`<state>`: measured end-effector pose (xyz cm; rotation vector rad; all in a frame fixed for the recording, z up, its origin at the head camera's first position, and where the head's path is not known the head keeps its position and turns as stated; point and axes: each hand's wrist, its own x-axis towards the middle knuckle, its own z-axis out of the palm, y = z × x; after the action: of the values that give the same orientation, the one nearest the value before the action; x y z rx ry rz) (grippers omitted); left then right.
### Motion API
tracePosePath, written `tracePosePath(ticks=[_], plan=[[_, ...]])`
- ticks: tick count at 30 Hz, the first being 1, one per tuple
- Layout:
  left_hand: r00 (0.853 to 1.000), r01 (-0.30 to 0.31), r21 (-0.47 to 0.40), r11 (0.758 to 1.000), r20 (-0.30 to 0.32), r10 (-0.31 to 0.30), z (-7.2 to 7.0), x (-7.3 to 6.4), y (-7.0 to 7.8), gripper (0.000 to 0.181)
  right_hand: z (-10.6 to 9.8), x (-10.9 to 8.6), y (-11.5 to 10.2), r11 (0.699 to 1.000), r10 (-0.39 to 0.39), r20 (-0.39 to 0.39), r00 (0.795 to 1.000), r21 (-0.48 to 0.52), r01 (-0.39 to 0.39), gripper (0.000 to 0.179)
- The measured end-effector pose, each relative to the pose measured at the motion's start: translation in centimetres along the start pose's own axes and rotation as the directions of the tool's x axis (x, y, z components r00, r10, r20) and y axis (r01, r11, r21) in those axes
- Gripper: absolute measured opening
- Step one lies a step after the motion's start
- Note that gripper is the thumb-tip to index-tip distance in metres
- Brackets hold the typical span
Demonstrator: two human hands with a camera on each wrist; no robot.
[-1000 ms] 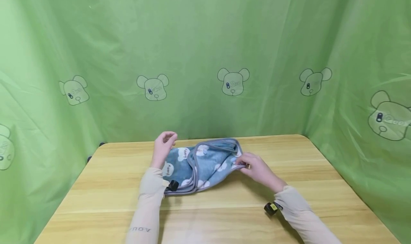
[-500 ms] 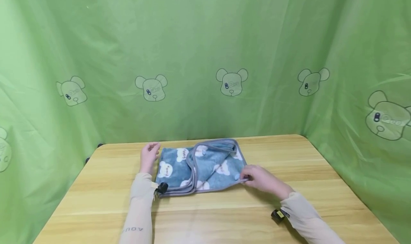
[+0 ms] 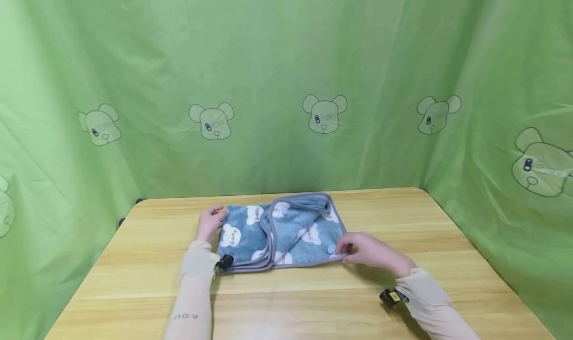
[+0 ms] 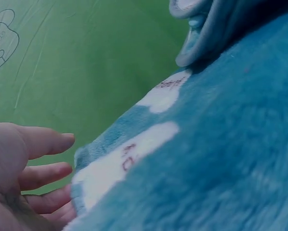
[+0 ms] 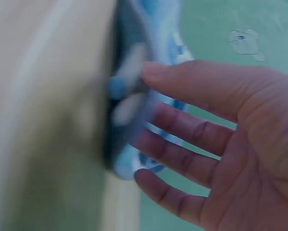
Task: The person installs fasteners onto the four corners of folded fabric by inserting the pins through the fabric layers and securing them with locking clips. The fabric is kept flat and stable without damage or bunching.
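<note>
A blue fleece blanket (image 3: 250, 243) with grey edging and white bear-head prints lies folded on the wooden table. Its right part is doubled over, and a small light blue round button (image 3: 332, 249) shows near the front right corner. My right hand (image 3: 369, 253) pinches that corner; in the right wrist view the thumb (image 5: 182, 84) is on one face of the edge and the fingers (image 5: 177, 154) are behind it. At the left end my left hand (image 3: 210, 223) rests beside the blanket. Its loosely extended fingers (image 4: 45, 175) reach the edge, some tips behind the cloth.
The light wooden table (image 3: 286, 305) extends toward me and to both sides of the blanket. Behind and beside it hangs a green curtain (image 3: 268, 56) printed with bear heads. Small black wrist cameras sit on both sleeves.
My right hand has drawn the pinched corner toward me and rightward, flattening the blanket's right part. My left hand has moved left and down from above the cloth to its left edge.
</note>
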<state>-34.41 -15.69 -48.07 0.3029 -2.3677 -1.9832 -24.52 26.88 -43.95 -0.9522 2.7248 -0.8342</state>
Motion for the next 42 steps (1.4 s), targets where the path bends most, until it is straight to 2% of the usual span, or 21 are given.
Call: tracePosePath(ticks=[4, 7, 12, 16, 19, 22, 25, 30, 34, 38, 42], plan=[[1.000, 0.011, 0.038, 0.999, 0.004, -0.011, 0.2, -0.1, -0.1, 0.042, -1.2, 0.8, -0.9, 0.999, -0.036, 0.002, 0.999, 0.015, 0.036, 0.022], [1.000, 0.007, 0.091, 0.996, -0.006, -0.007, 0.0, -0.2, -0.3, 0.039, -2.0, 2.4, -1.7, 0.998, -0.056, -0.023, 0.998, 0.007, 0.056, 0.026], [1.000, 0.013, 0.167, 0.986, -0.027, -0.009, -0.3, -0.1, -0.6, 0.033, -2.9, 6.4, -3.3, 0.996, -0.090, -0.070, 0.993, -0.006, 0.090, 0.033], [0.998, 0.035, 0.180, 0.983, -0.050, -0.026, -0.4, 0.2, -0.9, 0.029, -2.9, 9.9, -4.4, 0.992, -0.124, -0.100, 0.987, -0.035, 0.121, 0.039], [0.998, 0.026, 0.194, 0.981, -0.057, -0.016, -0.3, 0.4, -0.8, 0.028, -2.8, 12.3, -5.0, 0.991, -0.118, -0.106, 0.987, -0.072, 0.111, 0.043], [0.998, 0.016, 0.208, 0.978, -0.060, -0.004, 0.0, 0.6, -0.6, 0.030, -2.4, 14.6, -5.0, 0.990, -0.097, -0.068, 0.993, -0.113, 0.089, 0.050], [0.999, 0.026, 0.197, 0.980, -0.052, -0.016, 0.4, 0.7, -0.5, 0.032, -1.8, 16.8, -4.3, 0.987, -0.065, 0.009, 0.998, -0.149, 0.066, 0.057], [0.999, 0.047, 0.178, 0.983, -0.029, -0.042, 0.9, 1.1, -0.6, 0.032, -0.5, 19.6, -3.1, 0.982, 0.019, 0.118, 0.993, -0.187, 0.003, 0.063], [0.998, 0.070, 0.173, 0.982, -0.012, -0.069, 0.8, 1.3, -0.6, 0.032, 0.3, 21.0, -2.3, 0.981, 0.092, 0.174, 0.980, -0.186, -0.059, 0.061], [0.997, 0.079, 0.167, 0.983, -0.003, -0.080, 0.6, 1.4, -0.3, 0.032, 0.7, 21.8, -2.3, 0.981, 0.123, 0.197, 0.973, -0.173, -0.089, 0.059], [0.997, 0.080, 0.154, 0.985, -0.016, -0.078, 0.3, 1.4, -0.5, 0.032, 0.6, 22.2, -2.9, 0.977, 0.158, 0.206, 0.966, -0.173, -0.123, 0.067]])
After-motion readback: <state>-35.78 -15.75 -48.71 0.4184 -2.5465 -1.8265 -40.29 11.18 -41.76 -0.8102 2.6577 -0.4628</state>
